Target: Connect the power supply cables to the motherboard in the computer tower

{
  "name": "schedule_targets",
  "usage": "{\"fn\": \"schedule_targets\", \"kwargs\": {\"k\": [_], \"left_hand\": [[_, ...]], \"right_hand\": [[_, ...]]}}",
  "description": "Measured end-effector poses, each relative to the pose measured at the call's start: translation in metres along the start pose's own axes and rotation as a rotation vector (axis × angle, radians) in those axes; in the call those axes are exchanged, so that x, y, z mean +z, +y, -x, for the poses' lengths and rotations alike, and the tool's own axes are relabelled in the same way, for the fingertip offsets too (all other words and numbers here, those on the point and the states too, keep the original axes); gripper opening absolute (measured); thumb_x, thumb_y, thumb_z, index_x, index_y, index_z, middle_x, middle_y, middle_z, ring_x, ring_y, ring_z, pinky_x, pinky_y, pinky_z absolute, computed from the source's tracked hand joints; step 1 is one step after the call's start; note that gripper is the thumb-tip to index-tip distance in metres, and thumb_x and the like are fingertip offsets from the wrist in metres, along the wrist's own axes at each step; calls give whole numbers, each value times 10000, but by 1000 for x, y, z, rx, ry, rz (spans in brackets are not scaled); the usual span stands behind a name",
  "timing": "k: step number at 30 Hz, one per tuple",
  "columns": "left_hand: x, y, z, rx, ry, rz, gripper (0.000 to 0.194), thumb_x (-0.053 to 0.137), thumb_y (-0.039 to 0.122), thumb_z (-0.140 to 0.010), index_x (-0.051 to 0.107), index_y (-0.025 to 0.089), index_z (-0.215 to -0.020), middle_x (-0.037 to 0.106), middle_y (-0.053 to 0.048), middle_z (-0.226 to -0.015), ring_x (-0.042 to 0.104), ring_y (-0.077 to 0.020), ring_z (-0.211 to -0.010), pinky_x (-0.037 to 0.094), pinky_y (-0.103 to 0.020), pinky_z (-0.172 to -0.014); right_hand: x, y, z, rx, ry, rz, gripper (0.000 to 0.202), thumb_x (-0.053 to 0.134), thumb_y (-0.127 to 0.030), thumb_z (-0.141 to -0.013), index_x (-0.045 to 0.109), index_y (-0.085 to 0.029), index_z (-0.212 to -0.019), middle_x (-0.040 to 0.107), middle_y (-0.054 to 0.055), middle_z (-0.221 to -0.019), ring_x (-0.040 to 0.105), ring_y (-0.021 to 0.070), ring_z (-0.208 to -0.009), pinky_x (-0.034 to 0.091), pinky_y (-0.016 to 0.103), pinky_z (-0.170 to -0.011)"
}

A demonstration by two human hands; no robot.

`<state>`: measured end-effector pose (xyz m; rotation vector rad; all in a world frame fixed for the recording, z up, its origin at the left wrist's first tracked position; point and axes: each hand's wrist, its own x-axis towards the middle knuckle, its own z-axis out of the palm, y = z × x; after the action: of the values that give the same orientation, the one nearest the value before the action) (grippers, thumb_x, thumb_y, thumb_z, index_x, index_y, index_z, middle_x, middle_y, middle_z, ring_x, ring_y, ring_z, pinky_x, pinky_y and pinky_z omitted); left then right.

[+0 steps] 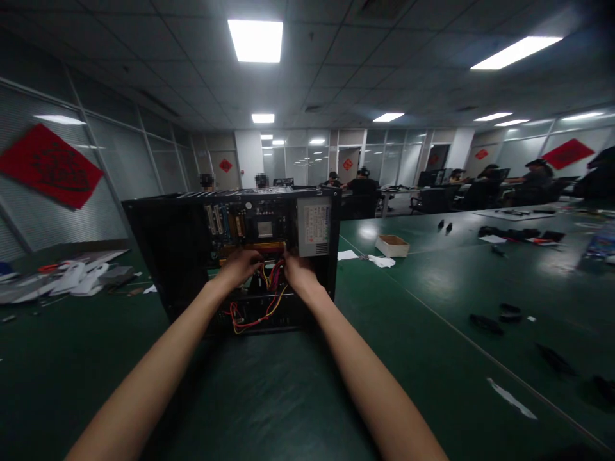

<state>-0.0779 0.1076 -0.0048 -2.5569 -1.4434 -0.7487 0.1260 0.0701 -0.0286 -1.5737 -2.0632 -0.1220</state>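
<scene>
Head view: open computer case [170, 246] stands upright on the green table [262, 390], open side toward the wearer. Orange strip [265, 246] runs across below the board [264, 228]. Left hand [244, 266] has fingers bent in, narrow, by the strip and the red-yellow cable bundle [275, 276]. Right hand [298, 272] is blurred below the power supply [314, 224]; can't tell its finger spread, or whether either hand grips anything.

Risks, my read: crowded space plus hidden fingertips, so a sideways pull could strain a connector or flex the board. Loose wires [235, 312] droop low in the case; a wrist could snag them. Hard push inward might slide or tip the case, nobody's bracing its outside. Small box [393, 245] sits well apart, low concern.
</scene>
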Motion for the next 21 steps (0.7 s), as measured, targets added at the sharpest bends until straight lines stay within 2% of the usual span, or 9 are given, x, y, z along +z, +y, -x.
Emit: {"fn": "schedule_targets", "kwargs": {"k": [4,8,14,21], "left_hand": [[12,-6,-2,19,-35,-15,182,631,193,-833,737,159,-976,745,-79,-1024,687,-223,-977,506,-305,-872],[14,-6,-3,11,-34,-29,180,640,157,-814,740,157,-963,740,-82,-1015,682,-217,-969,502,-298,-877],[17,-7,-1,-44,-20,-44,200,639,156,-813,747,138,-981,742,-105,-1036,682,-244,-1000,494,-323,-915],[18,-10,0,-64,-2,-45,198,652,174,-819,750,148,-989,748,-96,-1023,690,-233,-987,503,-313,-895]], "right_hand": [[-2,-4,0,-19,-25,4,345,395,-118,-930,604,-182,-1197,596,150,-1248,623,244,-1030,499,318,-826],[-1,-6,-1,-59,-29,13,278,429,-114,-904,625,-184,-1088,597,122,-1218,628,228,-993,501,297,-793],[1,-4,1,-70,-34,25,227,461,-145,-900,622,-178,-1058,601,110,-1174,629,221,-965,500,294,-782],[2,-4,2,-63,-48,4,213,490,-190,-912,611,-190,-1087,580,102,-1220,616,215,-998,495,289,-812]]}}
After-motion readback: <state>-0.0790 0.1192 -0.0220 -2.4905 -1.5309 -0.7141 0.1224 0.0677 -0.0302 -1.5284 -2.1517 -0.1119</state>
